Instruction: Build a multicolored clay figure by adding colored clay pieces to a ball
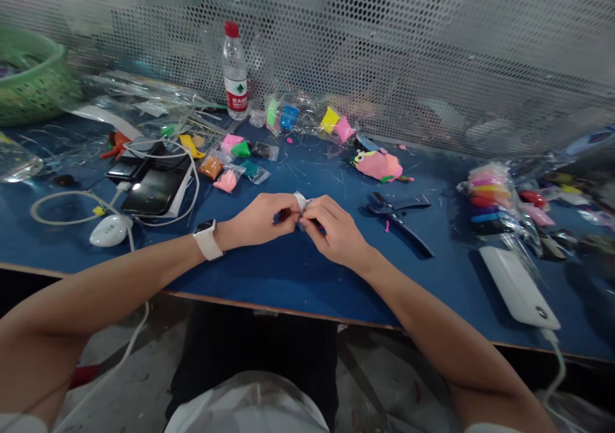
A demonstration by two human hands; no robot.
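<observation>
My left hand (262, 218), with a white-banded watch on its wrist, and my right hand (334, 228) meet above the blue table. Both pinch a small clear packet (300, 201) with something white in it, and the fingers cover most of it. Right of my right hand lies a dark two-handled tool, like pliers or snips (398, 218). Beyond that rests a pink and peach clay figure (377, 164) with yellow around its eye. Small bagged lumps of clay, among them an orange-brown one (210, 167) and a pink one (227, 180), lie beyond my left hand.
A red-capped water bottle (235, 77) stands near the perforated metal screen (408, 55). On the left are a green basket (36, 87), a black phone (156, 186) and white cables. A stack of coloured clay packs (489, 193) and a white power bank (519, 287) occupy the right.
</observation>
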